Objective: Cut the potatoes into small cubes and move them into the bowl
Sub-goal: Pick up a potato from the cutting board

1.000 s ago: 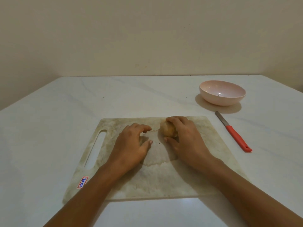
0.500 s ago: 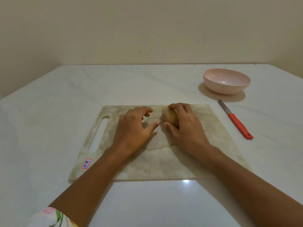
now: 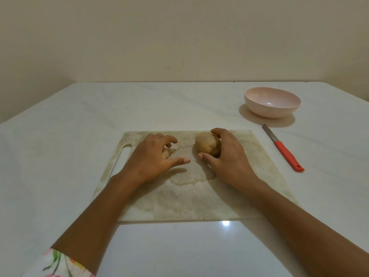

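Potato (image 3: 206,145) sits gripped in the right hand (image 3: 229,156), smaller potato (image 3: 165,154) under the curled left hand (image 3: 153,156), knife (image 3: 282,147) lying nearer the right hand.

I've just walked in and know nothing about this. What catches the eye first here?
Two bare hands work on a worn cutting board at the centre: the right hand grips a whole potato, and the left hand arches over a second potato, mostly hidden. To the right on the white table lie an untouched red-handled knife and, behind it, an empty pink bowl.
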